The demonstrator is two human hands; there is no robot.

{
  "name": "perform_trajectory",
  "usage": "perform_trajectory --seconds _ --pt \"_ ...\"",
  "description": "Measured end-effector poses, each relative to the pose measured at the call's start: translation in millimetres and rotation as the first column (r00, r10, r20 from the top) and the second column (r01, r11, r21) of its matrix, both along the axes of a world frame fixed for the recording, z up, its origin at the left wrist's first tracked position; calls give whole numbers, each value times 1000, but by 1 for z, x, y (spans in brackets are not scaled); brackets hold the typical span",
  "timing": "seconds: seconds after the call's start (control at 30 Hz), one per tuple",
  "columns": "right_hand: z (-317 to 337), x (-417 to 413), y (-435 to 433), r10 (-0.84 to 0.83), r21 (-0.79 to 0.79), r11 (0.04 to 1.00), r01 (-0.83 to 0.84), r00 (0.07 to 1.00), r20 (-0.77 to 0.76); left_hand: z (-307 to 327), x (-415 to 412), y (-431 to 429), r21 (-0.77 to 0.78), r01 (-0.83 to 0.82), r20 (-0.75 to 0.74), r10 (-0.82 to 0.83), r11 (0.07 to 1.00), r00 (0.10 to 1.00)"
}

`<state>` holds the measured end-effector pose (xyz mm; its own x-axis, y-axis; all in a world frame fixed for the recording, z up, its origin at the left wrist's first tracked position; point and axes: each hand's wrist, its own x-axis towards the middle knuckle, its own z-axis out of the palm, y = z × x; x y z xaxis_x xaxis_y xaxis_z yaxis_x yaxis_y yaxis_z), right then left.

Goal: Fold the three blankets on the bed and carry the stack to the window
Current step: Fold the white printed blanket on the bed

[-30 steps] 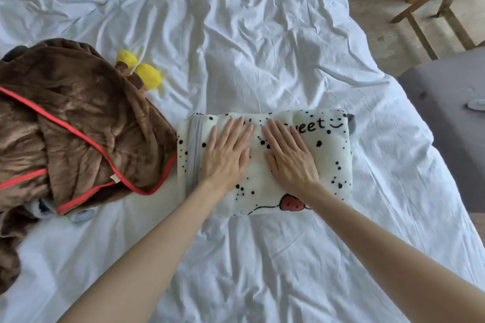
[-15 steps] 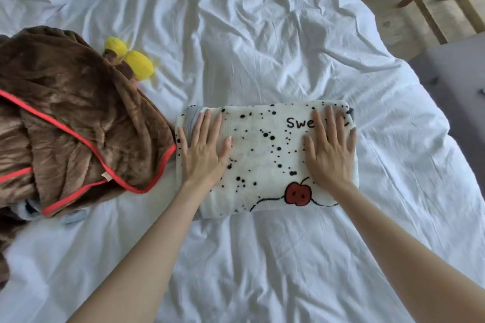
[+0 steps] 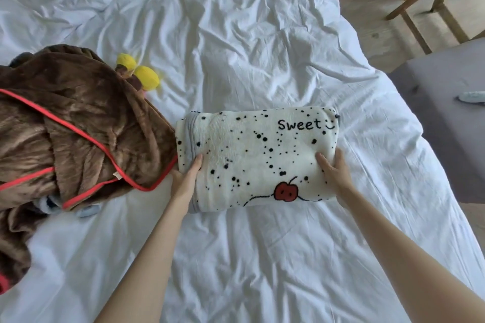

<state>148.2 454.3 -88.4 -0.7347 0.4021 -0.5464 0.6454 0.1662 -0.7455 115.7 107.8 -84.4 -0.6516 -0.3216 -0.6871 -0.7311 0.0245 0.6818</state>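
So the left grip (image 3: 185,181) and right grip (image 3: 336,173) each clutch an end of the folded cream blanket (image 3: 257,155), thumbs on top, fingers tucked under. The brown blanket (image 3: 78,126) lies crumpled beside it.

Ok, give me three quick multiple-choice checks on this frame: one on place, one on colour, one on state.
1. The brown blanket lies where from the cream blanket? A) left of it B) right of it C) on top
2. Its trim is: A) blue B) red C) green
3. The cream blanket is: A) spread flat B) crumpled C) folded

A: the brown heap sits by its left edge. B: a red band edges it. C: a neat rectangle with straight sides.
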Motion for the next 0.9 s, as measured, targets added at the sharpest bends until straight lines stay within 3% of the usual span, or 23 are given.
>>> perform_trajectory --seconds 0.1,0.27,0.63,0.73,0.83,0.9 --pt "10 3 0 -24 -1 1000 24 996 -88 7 6 5 104 33 -1 -33 994 999" --pt "37 5 11 -46 100 993 67 980 -195 28 29 31 62 -79 -58 83 995 995" --pt "92 85 150 -19 325 941 98 971 -237 67 119 174 65 -72 -217 84 995 973" --pt "87 110 181 37 381 924 0 995 -88 61 138 203 18 59 -126 -56 998 990" --pt "80 125 202 155 319 924 -208 971 185 51 148 211 8 208 107 -208 978 972" --pt "82 128 208 215 338 898 -282 951 222 53 152 209 -10 220 161 -215 975 963"
